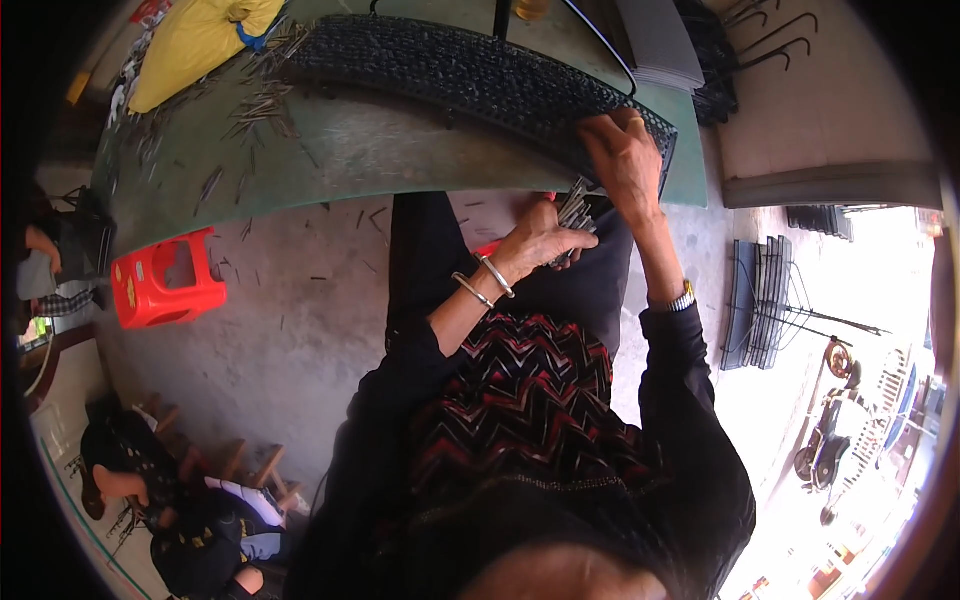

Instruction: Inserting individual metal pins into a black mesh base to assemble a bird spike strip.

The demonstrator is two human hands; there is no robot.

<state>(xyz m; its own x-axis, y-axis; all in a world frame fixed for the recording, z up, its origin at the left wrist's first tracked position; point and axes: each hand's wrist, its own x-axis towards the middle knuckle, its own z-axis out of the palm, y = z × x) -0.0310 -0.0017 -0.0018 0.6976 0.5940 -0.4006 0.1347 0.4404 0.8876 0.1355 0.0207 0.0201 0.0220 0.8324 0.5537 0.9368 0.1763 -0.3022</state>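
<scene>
In my left hand [540, 240] is a bundle of thin greyish sticks [574, 210], with the fingers wrapped round it just off the table's near edge. A long black rack with a perforated, grid-like surface [430, 75] lies across the green tabletop [390, 150]. My right hand [625, 160] is over the rack's right end, its fingers pinched together and pointing down at the holes. Whatever is between those fingertips is hidden. More thin sticks [265, 105] lie loose in a heap by the rack's left end.
A tied yellow bag [195, 45] stands at the table's far left. Flat grey sheets [660, 45] are stacked at the far right. Below the table's left side, a red plastic stool [170, 280] is on the floor. Other people sit at lower left; black wire racks [765, 300] lean at right.
</scene>
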